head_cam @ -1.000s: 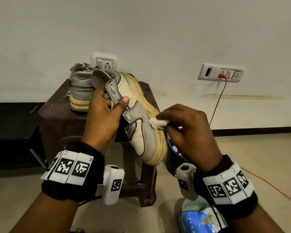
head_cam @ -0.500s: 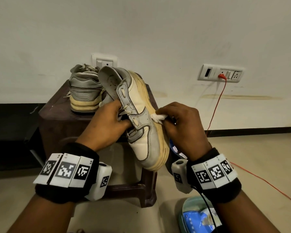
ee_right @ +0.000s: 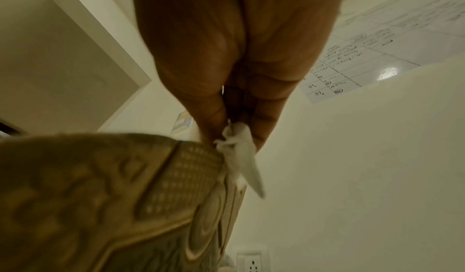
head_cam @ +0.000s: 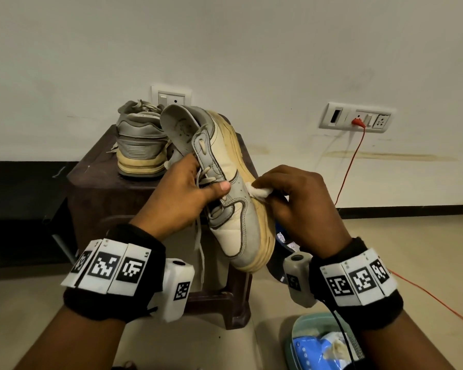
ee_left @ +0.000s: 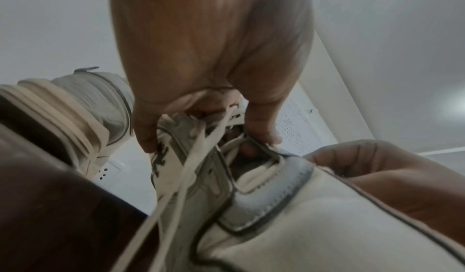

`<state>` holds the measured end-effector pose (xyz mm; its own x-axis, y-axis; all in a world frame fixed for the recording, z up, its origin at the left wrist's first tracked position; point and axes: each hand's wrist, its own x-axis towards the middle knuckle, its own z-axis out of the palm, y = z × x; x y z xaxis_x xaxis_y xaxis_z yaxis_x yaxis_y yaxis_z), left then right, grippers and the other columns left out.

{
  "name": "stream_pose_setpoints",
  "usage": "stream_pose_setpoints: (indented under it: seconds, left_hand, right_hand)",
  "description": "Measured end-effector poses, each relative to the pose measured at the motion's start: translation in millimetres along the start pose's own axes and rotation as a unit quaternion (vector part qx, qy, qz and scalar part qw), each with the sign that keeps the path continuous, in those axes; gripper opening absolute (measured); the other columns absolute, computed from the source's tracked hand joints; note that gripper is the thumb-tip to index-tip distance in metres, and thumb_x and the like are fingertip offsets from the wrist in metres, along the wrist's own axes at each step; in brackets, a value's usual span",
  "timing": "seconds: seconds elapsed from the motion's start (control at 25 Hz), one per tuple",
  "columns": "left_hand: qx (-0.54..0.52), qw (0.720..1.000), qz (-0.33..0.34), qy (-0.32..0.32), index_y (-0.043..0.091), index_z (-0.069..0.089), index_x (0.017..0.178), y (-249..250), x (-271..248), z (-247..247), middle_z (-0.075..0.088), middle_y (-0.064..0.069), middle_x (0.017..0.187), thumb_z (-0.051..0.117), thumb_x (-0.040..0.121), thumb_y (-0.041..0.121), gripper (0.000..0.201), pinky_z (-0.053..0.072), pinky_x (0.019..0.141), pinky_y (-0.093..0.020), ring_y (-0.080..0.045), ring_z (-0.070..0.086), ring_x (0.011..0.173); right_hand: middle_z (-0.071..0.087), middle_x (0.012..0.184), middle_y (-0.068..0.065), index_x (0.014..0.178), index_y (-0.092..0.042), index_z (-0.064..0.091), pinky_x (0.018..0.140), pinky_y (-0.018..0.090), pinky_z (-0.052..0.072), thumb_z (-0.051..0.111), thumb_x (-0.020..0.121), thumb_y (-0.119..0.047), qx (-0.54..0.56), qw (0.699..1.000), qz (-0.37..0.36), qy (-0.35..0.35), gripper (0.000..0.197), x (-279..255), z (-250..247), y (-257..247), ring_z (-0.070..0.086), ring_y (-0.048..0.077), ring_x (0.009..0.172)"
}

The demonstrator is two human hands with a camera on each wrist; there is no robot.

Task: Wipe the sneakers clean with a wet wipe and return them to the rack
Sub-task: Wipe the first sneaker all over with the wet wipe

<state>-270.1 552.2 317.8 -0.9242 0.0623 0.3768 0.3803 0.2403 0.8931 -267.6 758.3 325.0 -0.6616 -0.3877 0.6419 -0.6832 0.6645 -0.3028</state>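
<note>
A grey-and-cream sneaker (head_cam: 235, 217) with a yellowed sole is held in the air, toe down, in front of a dark stool. My left hand (head_cam: 187, 193) grips it across the laces, thumb on the grey side panel (ee_left: 266, 196). My right hand (head_cam: 294, 198) pinches a crumpled white wet wipe (head_cam: 259, 192) against the sole's edge; the right wrist view shows the wipe (ee_right: 239, 151) pressed on the tread rim (ee_right: 191, 161). The second sneaker (head_cam: 141, 145) stands heel-first on the stool (head_cam: 91, 172).
A wall with two socket plates is right behind the stool; a red cable (head_cam: 348, 166) runs from the right plate (head_cam: 356, 120) down across the floor. A blue wipe packet (head_cam: 316, 351) lies in a teal tray at bottom right. A dark blue bin (head_cam: 284, 236) sits behind the shoe.
My left hand has shifted down the shoe from the heel collar to the laces, tilting the heel up. The right hand with the wipe has slid up along the sole edge.
</note>
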Motion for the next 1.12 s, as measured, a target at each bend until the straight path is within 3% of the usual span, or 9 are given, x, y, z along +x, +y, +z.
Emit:
stream_pose_setpoints:
  seconds: [0.12,0.24,0.44,0.52,0.8,0.88,1.04,1.12]
  left_hand:
    - [-0.023,0.999,0.015,0.022,0.026,0.056,0.115,1,0,2,0.067,0.014,0.111,0.066,0.086,0.008,0.035,0.051,0.087,-0.014,0.002,0.063,0.104]
    - [-0.037,0.999,0.009,0.034,0.022,0.055,0.118,1,2,4,0.066,0.013,0.112,0.063,0.089,0.008,0.034,0.050,0.088,-0.015,0.000,0.063,0.105]
    - [-0.039,0.998,-0.007,-0.038,0.018,0.054,0.126,7,0,16,0.067,0.007,0.119,0.065,0.088,0.012,0.040,0.048,0.100,-0.034,-0.007,0.062,0.112]
    - [-0.026,0.997,-0.010,-0.067,0.019,0.054,0.127,8,-1,21,0.067,0.006,0.121,0.067,0.086,0.018,0.042,0.047,0.102,-0.042,-0.009,0.062,0.113]
    - [-0.039,0.999,-0.018,0.013,0.015,0.059,0.120,9,2,8,0.070,0.004,0.112,0.063,0.089,0.011,0.032,0.050,0.098,-0.039,-0.009,0.066,0.105]
    - [-0.055,0.998,-0.018,0.017,0.015,0.059,0.119,9,2,5,0.070,0.003,0.112,0.062,0.089,0.009,0.030,0.051,0.096,-0.036,-0.010,0.066,0.105]
    - [-0.073,0.997,-0.016,-0.024,0.016,0.062,0.113,14,-1,11,0.073,0.007,0.105,0.060,0.090,0.004,0.026,0.053,0.083,-0.018,-0.005,0.068,0.099]
    - [-0.082,0.996,-0.017,-0.032,0.017,0.063,0.110,15,-1,13,0.074,0.009,0.102,0.059,0.089,0.003,0.025,0.053,0.079,-0.015,-0.005,0.069,0.098]
  right_hand:
    - [0.071,0.094,-0.003,0.096,-0.017,0.075,0.075,0.026,0.055,0.071,0.078,0.001,0.006,0.997,-0.028,-0.071,0.025,-6,-24,-6,0.065,0.008,0.085]
    - [0.071,0.094,-0.007,0.095,-0.018,0.076,0.076,0.019,0.053,0.074,0.077,0.000,0.027,0.992,-0.033,-0.119,0.025,-11,-42,-10,0.065,0.002,0.086]
    - [0.070,0.091,0.001,0.096,-0.012,0.075,0.070,0.034,0.054,0.070,0.080,-0.003,-0.007,0.998,-0.057,0.007,0.019,-4,-24,-16,0.065,0.013,0.082]
    - [0.070,0.091,0.002,0.095,-0.011,0.075,0.070,0.036,0.054,0.068,0.079,-0.001,-0.009,0.998,-0.052,0.018,0.020,-2,-22,-16,0.065,0.015,0.082]
    - [0.071,0.095,-0.005,0.094,-0.017,0.076,0.074,0.031,0.055,0.065,0.075,0.004,0.019,0.986,-0.079,-0.145,0.031,-16,-49,-22,0.066,0.007,0.087]
    - [0.071,0.095,-0.003,0.096,-0.016,0.075,0.074,0.032,0.056,0.068,0.075,0.004,0.002,0.989,-0.087,-0.123,0.030,-19,-47,-23,0.066,0.009,0.087]
    - [0.071,0.092,0.002,0.094,-0.013,0.075,0.070,0.035,0.055,0.069,0.078,-0.004,-0.014,0.998,-0.062,0.000,0.019,-9,-35,-16,0.066,0.015,0.083]
    - [0.071,0.091,0.001,0.093,-0.012,0.075,0.070,0.033,0.054,0.065,0.078,-0.006,0.003,0.999,-0.047,0.013,0.020,-5,-32,-12,0.066,0.014,0.082]
